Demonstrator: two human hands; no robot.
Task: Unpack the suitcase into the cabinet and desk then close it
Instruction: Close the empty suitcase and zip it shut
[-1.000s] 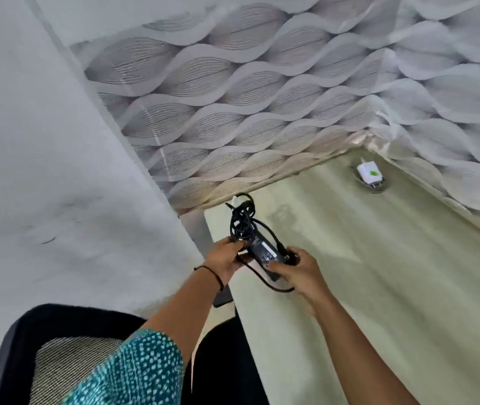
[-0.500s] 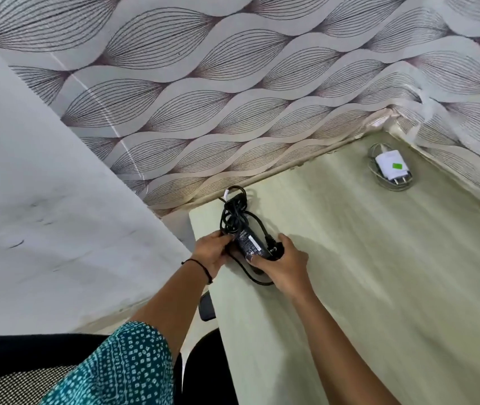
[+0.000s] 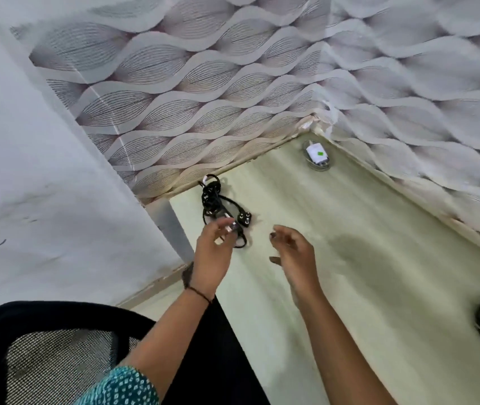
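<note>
1. Our left hand (image 3: pixel 212 255) hovers loose-fingered over the black corded adapter (image 3: pixel 212 201), gripping nothing. The adapter lies bundled on the desk (image 3: pixel 364 273) by the wall, likely tucked aside.
2. Our right hand (image 3: pixel 295 258), fingers relaxed, holds nothing beside it.
3. The white charger (image 3: pixel 316 153) sits in the far corner.

1. Pale wood-grain laminate desk top (image 3: pixel 364 273) is showing a smooth, semi-matt finish.
2. Black coiled power cable with plug (image 3: pixel 211 197) is looking like matt rubbery plastic.
3. Small white charger block (image 3: pixel 316 153) is reading as glossy plastic.
4. Black office chair back (image 3: pixel 57 361) is showing woven mesh cloth.
</note>
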